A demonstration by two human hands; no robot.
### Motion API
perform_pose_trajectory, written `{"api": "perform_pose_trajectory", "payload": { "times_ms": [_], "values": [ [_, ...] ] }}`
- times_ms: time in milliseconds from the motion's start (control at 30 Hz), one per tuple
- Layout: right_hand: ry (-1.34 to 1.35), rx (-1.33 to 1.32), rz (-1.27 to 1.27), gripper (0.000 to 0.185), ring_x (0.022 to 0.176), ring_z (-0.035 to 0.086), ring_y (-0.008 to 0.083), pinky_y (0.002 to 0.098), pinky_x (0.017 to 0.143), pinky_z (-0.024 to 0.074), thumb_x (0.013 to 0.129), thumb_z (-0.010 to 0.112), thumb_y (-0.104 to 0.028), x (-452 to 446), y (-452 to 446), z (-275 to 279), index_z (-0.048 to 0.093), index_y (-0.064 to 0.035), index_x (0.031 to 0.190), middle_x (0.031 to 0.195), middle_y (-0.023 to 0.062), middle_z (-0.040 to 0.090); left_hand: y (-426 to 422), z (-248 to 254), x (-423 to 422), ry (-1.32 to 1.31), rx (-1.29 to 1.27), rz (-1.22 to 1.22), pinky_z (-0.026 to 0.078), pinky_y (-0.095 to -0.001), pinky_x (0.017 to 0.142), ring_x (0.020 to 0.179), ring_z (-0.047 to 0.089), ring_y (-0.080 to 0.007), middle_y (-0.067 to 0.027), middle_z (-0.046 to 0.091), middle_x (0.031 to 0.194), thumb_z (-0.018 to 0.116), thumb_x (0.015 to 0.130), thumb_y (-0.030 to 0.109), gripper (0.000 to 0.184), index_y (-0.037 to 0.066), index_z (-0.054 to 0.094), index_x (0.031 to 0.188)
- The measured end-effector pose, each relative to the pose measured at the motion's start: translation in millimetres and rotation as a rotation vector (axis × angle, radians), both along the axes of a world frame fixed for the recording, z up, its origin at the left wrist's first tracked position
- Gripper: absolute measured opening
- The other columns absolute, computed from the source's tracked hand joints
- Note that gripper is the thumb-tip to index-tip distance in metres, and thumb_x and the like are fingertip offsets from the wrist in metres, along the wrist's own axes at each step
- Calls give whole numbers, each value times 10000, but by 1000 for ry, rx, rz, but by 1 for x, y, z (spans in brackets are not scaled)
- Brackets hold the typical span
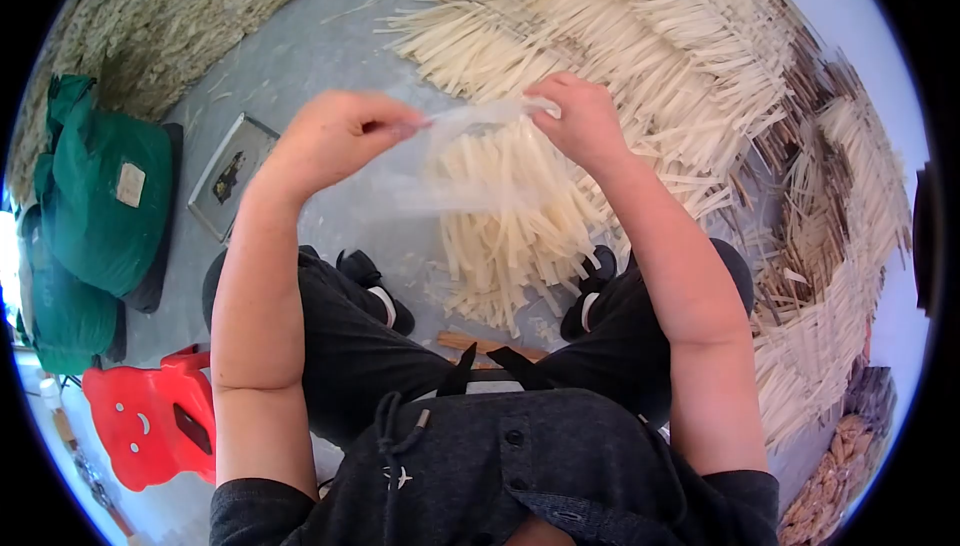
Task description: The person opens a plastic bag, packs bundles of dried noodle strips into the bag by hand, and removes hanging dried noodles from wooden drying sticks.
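Observation:
A thin, see-through plastic bag is stretched between my two hands, blurred by motion. My left hand pinches its left end between thumb and fingers. At the other end, my right hand grips the plastic with bent fingers. Beneath the bag, a loose pile of pale flat strips lies on the floor between my feet, partly seen through the plastic.
Large stacks of pale strips cover the floor ahead and to the right. Green sacks, a shallow tray and a red chair are on the left. A wooden piece lies near my feet.

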State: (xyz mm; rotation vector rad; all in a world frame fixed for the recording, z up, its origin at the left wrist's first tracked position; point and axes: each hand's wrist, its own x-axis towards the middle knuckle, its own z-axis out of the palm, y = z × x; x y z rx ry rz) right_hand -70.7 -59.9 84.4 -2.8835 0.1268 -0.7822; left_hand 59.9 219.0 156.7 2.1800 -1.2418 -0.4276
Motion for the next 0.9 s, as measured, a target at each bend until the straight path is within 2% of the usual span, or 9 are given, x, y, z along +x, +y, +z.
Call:
{"api": "perform_pose_trajectory", "payload": {
  "times_ms": [100,200,267,333,433,600,700,767,900],
  "values": [
    [-133,85,4,190,816,617,269,389,769,461,789,687,-194,5,17,24,699,-177,978,849,49,656,17,30,-5,-254,-412,-63,472,-298,633,694,614,-208,-92,698,830,652,840,124,271,167,722,1097],
    [-407,124,68,127,792,636,289,404,716,486,819,644,-191,4,26,52,707,-167,926,800,59,668,31,55,-21,-598,-609,323,470,-283,631,699,614,-194,-92,699,858,631,838,97,336,185,702,1154],
    [-446,165,121,125,802,645,303,418,696,497,836,617,-200,-2,19,33,710,-163,909,803,71,671,28,52,-22,-303,-46,346,505,-340,686,773,655,-236,-109,700,902,596,830,80,369,187,693,1170],
    [245,-23,-94,154,799,652,326,447,668,510,847,556,-180,1,2,-23,698,-121,856,804,107,673,24,0,1,-422,465,92,519,-417,767,876,664,-298,-126,698,918,551,836,101,353,184,695,1148],
    [383,-130,-137,167,811,653,334,442,667,517,829,524,-146,17,7,-21,680,-87,818,802,137,667,18,-29,5,-471,295,136,510,-462,792,850,641,-355,-193,677,896,541,834,172,304,162,711,1086],
    [253,-126,-42,151,789,652,342,454,652,510,806,520,-118,47,0,-2,658,-69,765,762,152,657,29,-26,18,-550,214,395,487,-429,802,906,607,-338,-126,618,953,550,864,134,239,146,727,1025],
    [409,-150,-86,224,849,644,339,451,723,511,897,539,-231,68,12,11,711,-160,1022,906,132,690,41,-35,20,-779,10,440,492,-382,781,890,613,-292,-112,603,993,561,866,87,226,133,724,1015],
    [-80,-7,20,157,740,645,323,432,629,505,852,545,-167,73,20,13,678,-88,824,753,104,664,49,-14,6,-589,-139,595,484,-326,772,887,604,-245,-90,583,1005,553,874,42,228,114,720,1012],
    [-353,372,169,153,726,644,298,411,635,512,870,580,-214,67,47,10,706,-135,908,777,75,676,90,26,-34,-654,-309,577,366,-229,607,686,462,-103,-2,485,793,562,847,-75,316,89,729,1060]
  ]
}}
